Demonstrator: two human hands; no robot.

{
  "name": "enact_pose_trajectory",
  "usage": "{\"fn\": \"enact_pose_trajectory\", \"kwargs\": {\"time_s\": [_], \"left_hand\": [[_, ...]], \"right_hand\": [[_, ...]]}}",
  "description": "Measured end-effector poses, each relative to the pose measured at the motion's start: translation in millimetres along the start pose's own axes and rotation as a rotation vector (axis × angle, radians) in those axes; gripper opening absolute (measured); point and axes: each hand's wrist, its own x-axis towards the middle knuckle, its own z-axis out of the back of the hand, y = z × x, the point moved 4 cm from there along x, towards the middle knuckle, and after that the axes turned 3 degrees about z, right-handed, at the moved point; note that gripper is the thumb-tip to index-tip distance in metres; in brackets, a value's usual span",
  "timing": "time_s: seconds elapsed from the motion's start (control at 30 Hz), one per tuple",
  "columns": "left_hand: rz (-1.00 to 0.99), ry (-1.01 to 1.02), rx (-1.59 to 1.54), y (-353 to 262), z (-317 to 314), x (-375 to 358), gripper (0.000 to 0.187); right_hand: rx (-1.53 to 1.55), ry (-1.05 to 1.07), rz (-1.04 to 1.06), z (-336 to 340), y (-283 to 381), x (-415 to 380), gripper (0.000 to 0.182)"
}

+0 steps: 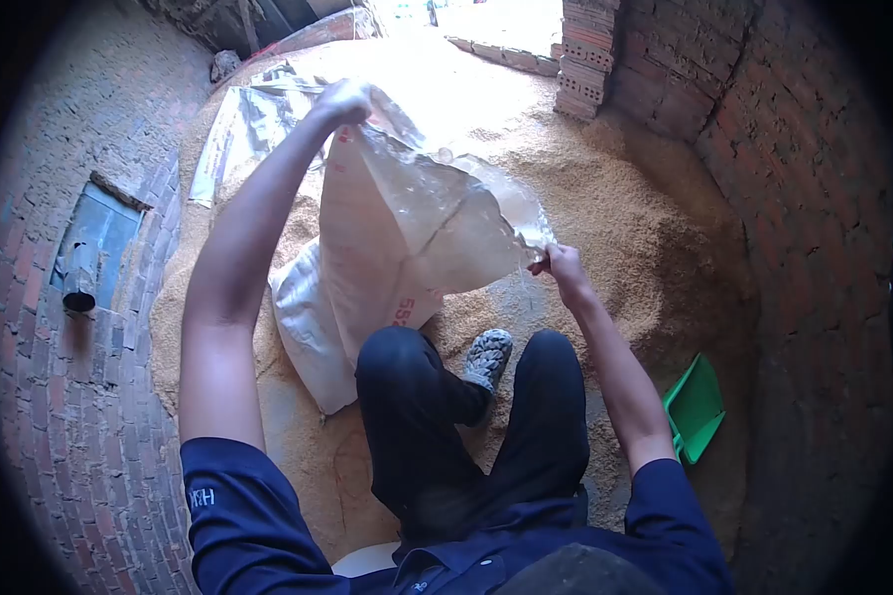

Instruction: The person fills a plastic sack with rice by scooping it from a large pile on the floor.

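**Sack Rim Held Out Between Two Hands**

Step in hand, as judged: spreading the mouth of the large off-white woven sack with red print [362, 213]. The left hand [345, 102] is closed on the upper rim; the right hand [564, 268] pinches the lower, ragged rim. The sack slants across the near-left edge of the loose tan granular heap [625, 213], its lower end beside the left knee [395, 362].

Next move, as judged: it calls for a firm grip at both points and an even pull (the thin rim could fold inward if one side slackens).

Materials: the sack wall is limp, creased and partly translucent, with broad triangular folds. The heap is fine and matt, rising in soft mounds. The bright green plastic scoop-shaped pan [697, 412], smooth and angular, lies at the heap's near-right edge, beside the right forearm (untouched by either hand).
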Motion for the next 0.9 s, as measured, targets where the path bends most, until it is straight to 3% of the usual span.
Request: {"fn": "enact_pose_trajectory", "kwargs": {"time_s": [0.03,0.1,0.17,0.23,0.27,0.37,0.43,0.5,0.57,0.7,0.73,0.83,0.9], "left_hand": [[-0.015,-0.039,-0.014,-18,-16,0,0.024],[0.005,0.11,-0.108,-59,-21,-12,0.024],[-0.064,0.196,-0.131,-89,-35,-8,0.023],[-0.243,0.271,-0.07,-116,-54,-2,0.023],[-0.221,0.32,-0.114,-126,-64,-1,0.023],[-0.219,0.358,-0.145,-155,-79,-10,0.023],[-0.112,0.441,-0.203,-173,-79,-24,0.027],[-0.059,0.411,-0.229,-189,-73,-37,0.022],[0.0,0.295,-0.023,-203,-82,-30,0.028],[-0.044,0.267,0.004,-218,-90,-6,0.027],[-0.055,0.305,-0.021,-221,-91,0,0.026],[-0.082,0.402,-0.093,-227,-96,20,0.025],[-0.137,0.468,-0.114,-232,-100,28,0.026]], "right_hand": [[-0.014,-0.001,-0.007,9,-9,-6,0.027],[-0.096,-0.042,-0.123,27,-28,-16,0.025],[-0.175,-0.025,-0.205,42,-35,-15,0.027],[-0.446,-0.033,-0.268,47,-20,-18,0.029],[-0.448,-0.034,-0.27,46,-21,-14,0.029],[-0.721,-0.29,0.024,50,-9,7,0.047],[-0.828,-0.229,0.059,38,10,7,0.054],[-0.284,0.172,0.124,8,29,-1,0.055],[-0.359,0.408,0.139,-12,47,-23,0.061],[-0.571,0.958,-0.104,-25,45,-46,0.061],[-0.879,1.037,-0.316,-20,51,-48,0.052],[-0.631,0.719,-0.128,3,47,-43,0.048],[-0.061,0.101,0.066,31,37,-37,0.039]]}}
